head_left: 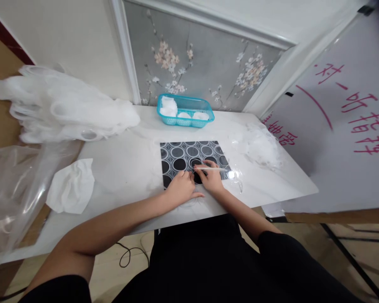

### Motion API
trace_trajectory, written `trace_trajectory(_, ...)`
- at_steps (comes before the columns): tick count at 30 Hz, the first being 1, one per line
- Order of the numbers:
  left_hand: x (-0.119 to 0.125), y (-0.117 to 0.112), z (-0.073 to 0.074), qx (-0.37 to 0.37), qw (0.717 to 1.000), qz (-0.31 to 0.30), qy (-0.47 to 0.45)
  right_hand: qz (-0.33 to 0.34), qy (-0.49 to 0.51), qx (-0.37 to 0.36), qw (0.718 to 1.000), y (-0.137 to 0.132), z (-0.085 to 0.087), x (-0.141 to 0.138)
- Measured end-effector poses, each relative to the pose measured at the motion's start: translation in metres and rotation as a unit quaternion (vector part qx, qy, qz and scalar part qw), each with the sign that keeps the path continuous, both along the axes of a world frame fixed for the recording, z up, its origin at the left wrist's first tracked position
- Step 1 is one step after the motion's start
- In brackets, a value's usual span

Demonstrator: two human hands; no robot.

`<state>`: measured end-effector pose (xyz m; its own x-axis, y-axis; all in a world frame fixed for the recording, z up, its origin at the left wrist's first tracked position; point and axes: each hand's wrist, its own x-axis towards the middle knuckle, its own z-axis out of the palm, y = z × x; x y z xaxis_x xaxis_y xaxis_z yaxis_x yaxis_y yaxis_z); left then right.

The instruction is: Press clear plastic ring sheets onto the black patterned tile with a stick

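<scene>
A dark sheet (192, 150) printed with rows of pale-edged circles lies on the white table. My right hand (212, 179) is over its near right part, pinching a slim white pen-like stick (216, 169) that points to the right. Close beside it, at the sheet's near edge, my left hand (180, 187) has its fingers bent together and its thumb stretched toward my right hand. Whatever those left fingertips hold or press is too small to make out. Clear, shiny film (236, 174) lies by the sheet's right corner.
Behind the sheet stands a blue plastic basket (186, 122) with white round pieces inside. A large heap of white netting-like rings (72, 107) lies at left, near a crumpled white sheet (72, 185) and clear plastic (15, 193). Thin white material (260, 145) sits at right, before a whiteboard (341, 168).
</scene>
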<state>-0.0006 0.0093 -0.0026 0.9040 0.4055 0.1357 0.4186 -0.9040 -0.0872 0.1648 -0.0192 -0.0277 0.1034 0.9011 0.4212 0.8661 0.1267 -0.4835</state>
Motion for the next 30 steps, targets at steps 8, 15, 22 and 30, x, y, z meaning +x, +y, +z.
trace_trajectory(8,0.001,0.002,0.001,-0.048,0.998,0.033,-0.011,0.062,-0.203,-0.003,0.977,0.011,0.020,0.013)
trace_trajectory(15,-0.002,0.002,0.003,-0.065,0.997,0.040,-0.010,-0.177,0.072,0.150,0.970,0.075,0.058,0.068)
trace_trajectory(22,-0.005,-0.013,0.010,-0.065,0.990,0.122,-0.016,0.214,0.161,-0.050,0.962,0.044,0.014,-0.004)
trace_trajectory(30,-0.002,-0.020,0.011,-0.074,0.987,0.138,0.022,0.256,0.172,-0.093,0.947,0.047,0.012,0.003)
